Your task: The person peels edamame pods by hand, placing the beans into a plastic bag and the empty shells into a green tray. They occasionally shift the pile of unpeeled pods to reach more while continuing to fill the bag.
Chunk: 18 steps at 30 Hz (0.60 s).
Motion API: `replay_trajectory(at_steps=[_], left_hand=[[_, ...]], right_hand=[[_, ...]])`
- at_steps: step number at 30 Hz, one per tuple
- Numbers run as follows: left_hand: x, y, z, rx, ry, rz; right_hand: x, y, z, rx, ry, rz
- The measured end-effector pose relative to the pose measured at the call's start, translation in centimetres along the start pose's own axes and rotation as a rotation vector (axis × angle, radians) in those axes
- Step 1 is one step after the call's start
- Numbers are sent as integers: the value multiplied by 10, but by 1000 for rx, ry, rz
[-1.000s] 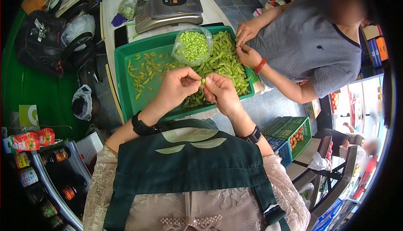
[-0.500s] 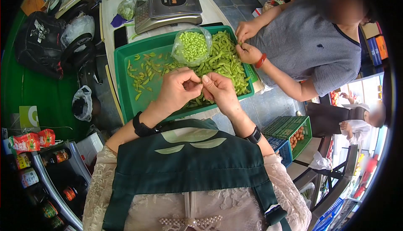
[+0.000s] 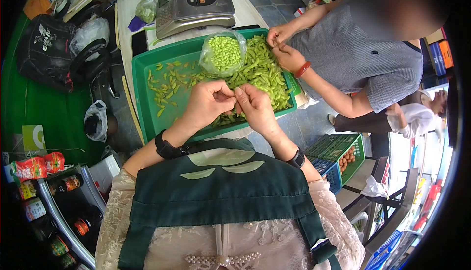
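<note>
A small green pod [image 3: 235,95], mostly hidden, sits pinched between the fingertips of the left hand [image 3: 208,104] and the right hand [image 3: 255,108]; both grips are closed on it, just above the near edge of the green tray [image 3: 147,104]. The pile of pods [image 3: 260,74] fills the tray's right half, with empty shells [image 3: 169,86] scattered on its left. A clear bag of shelled beans [image 3: 223,52] rests at the tray's far edge. Beyond it on the worktop stands a scale [image 3: 196,2]. Another person's hands [image 3: 283,47] work at the tray's far right corner.
</note>
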<state>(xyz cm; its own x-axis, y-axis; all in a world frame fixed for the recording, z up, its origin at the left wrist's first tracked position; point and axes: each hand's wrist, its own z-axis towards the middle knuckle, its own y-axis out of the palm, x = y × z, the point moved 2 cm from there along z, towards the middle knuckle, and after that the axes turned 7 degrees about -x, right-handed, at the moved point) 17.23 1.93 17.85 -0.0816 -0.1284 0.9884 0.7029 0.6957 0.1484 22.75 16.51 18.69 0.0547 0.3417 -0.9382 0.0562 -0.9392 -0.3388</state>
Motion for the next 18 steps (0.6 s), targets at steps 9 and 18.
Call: replay_trajectory(at_steps=[9,18], left_hand=[[-28,-1,2,9,-86,-144],[-59,-5,16,50,-208,-346]], right_hand=[[29,5,-4,21,9,1],[63,-13,-9,-54,248,711]])
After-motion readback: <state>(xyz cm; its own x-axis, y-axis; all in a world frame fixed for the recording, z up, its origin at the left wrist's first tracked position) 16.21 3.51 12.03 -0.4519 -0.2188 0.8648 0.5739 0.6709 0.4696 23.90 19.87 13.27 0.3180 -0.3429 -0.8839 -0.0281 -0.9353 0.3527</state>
